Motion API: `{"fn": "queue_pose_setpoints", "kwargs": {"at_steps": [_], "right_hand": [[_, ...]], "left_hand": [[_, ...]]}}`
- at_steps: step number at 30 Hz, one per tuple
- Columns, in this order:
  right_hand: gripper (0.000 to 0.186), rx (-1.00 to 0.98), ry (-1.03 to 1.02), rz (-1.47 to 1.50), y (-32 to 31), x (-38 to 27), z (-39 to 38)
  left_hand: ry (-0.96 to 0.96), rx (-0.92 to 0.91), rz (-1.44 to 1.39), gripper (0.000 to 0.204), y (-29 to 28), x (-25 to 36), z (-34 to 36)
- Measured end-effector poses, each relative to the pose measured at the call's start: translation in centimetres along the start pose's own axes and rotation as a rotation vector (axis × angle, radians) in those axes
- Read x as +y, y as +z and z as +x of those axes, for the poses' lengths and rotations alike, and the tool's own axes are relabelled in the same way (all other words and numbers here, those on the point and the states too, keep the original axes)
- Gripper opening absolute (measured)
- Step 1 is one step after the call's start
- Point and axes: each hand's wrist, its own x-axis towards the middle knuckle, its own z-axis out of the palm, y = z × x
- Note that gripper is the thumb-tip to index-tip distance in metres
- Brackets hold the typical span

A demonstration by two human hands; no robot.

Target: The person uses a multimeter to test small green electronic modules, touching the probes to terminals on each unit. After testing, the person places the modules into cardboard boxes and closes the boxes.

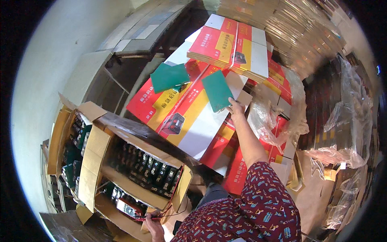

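Note:
My right hand [236,108] grips the lower end of a flat green pack [216,88] over red, yellow and white flattened cartons [179,135]. More flat green pack material [169,76], with small metal tabs, lies on those cartons to the left. At the bottom, my left hand [155,226] has its fingers curled on the thin black and red test leads, beside an orange handheld meter [128,209]. The meter rests in an open cardboard box [109,211]. Above it, another open box [147,195] holds several rows of dark cells with metal terminals.
At the left, another box [58,137] of green packs stands by a pale wall. A tied carton bundle [209,40] tops the stack. Crumpled clear plastic [266,125] hangs at its right, beside wrapped stacked cardboard [326,137]. More cardboard [290,28] rises behind.

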Motion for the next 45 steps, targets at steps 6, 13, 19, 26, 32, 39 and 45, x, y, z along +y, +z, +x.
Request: {"fn": "queue_pose_setpoints", "kwargs": {"at_steps": [6,13,19,26,32,39,45], "right_hand": [[0.051,-0.007,-0.753,-0.422,6.7,2.2,-6.8],[0.048,-0.065,-0.885,-0.77,0.8,7.2,-5.9],[0.04,-0.211,-0.717,-0.86,3.5,5.0,-7.0],[0.03,-0.517,-0.508,-0.674,11.2,-4.9,-11.9],[0.037,-1.162,-0.703,-0.945,26.9,-10.0,-33.6],[0.034,-1.899,-1.04,-0.98,46.8,-4.6,-52.9],[0.034,-2.014,-1.536,-1.326,55.8,3.7,-60.6]], "left_hand": [[0.056,0.077,-0.047,0.033,-2.5,-0.9,-0.4],[0.038,-0.017,0.045,0.022,-3.0,0.1,1.4],[0.003,0.005,0.091,0.034,-2.2,1.6,-0.8],[0.002,-0.024,-0.106,0.034,-1.9,0.6,1.0],[-0.054,-0.058,-0.177,0.028,-2.2,0.4,2.0],[0.037,-0.063,-0.232,0.028,-3.7,-0.3,1.5],[0.034,-0.149,-0.276,0.031,-3.2,-0.8,1.4]]}}
